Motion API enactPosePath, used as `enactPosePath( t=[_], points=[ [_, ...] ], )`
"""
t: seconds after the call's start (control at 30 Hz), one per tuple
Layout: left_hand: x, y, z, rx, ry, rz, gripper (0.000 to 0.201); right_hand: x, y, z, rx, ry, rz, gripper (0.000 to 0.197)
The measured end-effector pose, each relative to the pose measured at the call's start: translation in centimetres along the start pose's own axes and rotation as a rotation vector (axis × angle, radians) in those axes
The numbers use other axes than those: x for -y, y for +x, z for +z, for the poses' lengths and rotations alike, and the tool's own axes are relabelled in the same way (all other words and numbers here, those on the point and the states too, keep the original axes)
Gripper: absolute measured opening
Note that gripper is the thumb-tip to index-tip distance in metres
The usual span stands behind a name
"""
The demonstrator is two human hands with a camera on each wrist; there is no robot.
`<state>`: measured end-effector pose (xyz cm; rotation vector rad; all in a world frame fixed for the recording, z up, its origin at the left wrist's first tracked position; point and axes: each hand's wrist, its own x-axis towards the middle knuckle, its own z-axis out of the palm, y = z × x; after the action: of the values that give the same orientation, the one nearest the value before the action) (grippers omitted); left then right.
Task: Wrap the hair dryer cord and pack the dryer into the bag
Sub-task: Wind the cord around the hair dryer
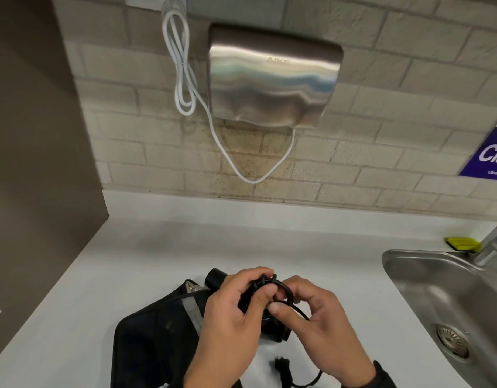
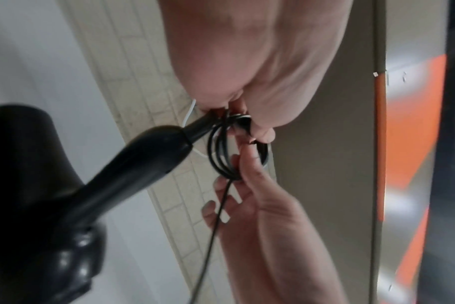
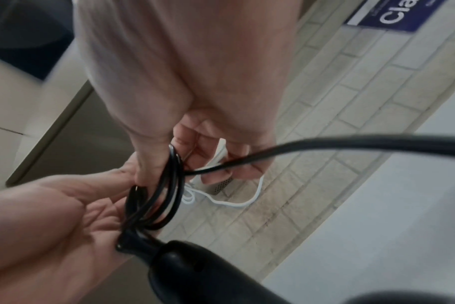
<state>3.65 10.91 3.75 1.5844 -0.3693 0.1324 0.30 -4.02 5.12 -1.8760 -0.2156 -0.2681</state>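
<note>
Over the white counter (image 1: 129,261) I hold a black hair dryer (image 1: 215,277); its handle (image 3: 195,267) points toward my palms. Several loops of its black cord (image 1: 283,289) are gathered at the handle's end. My left hand (image 1: 258,287) grips the coil (image 2: 221,152) and the cord's root. My right hand (image 1: 286,301) pinches the coil's other side, and the loose cord (image 3: 351,142) runs through its fingers. The plug (image 1: 281,365) lies on the counter below my hands. The black bag (image 1: 157,331) lies flat under my left wrist.
A steel sink (image 1: 437,289) with a tap (image 1: 493,242) and a yellow sponge (image 1: 463,243) is at the right. A steel hand dryer (image 1: 272,77) with a white cable (image 1: 185,79) hangs on the tiled wall. A brown panel (image 1: 31,163) bounds the left.
</note>
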Motion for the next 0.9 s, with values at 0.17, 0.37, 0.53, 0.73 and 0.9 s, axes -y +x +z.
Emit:
enactPosePath(
  t=[0.17,0.37,0.53,0.73,0.9],
  points=[
    [-0.6,0.4,0.0,-0.052,-0.173,-0.12,0.017,-0.1,0.0,0.4,-0.108,-0.258,0.028,0.02],
    [-1.2,1.3,-0.1,-0.006,-0.485,-0.318,0.024,-1.8,0.4,2.2,-0.474,-0.627,-0.442,0.015],
    [-1.5,1.6,0.3,0.03,-0.519,-0.348,0.031,-2.5,0.4,2.9,-0.676,-0.753,-0.461,0.014],
    [-1.4,2.1,0.4,-0.003,-0.527,-0.337,0.017,-1.0,-0.8,3.5,-0.485,-0.12,-0.051,0.026],
    [-1.6,2.2,1.1,-0.038,-0.465,-0.305,0.022,-0.3,-2.1,2.3,-0.375,0.117,0.08,0.062]
  ],
)
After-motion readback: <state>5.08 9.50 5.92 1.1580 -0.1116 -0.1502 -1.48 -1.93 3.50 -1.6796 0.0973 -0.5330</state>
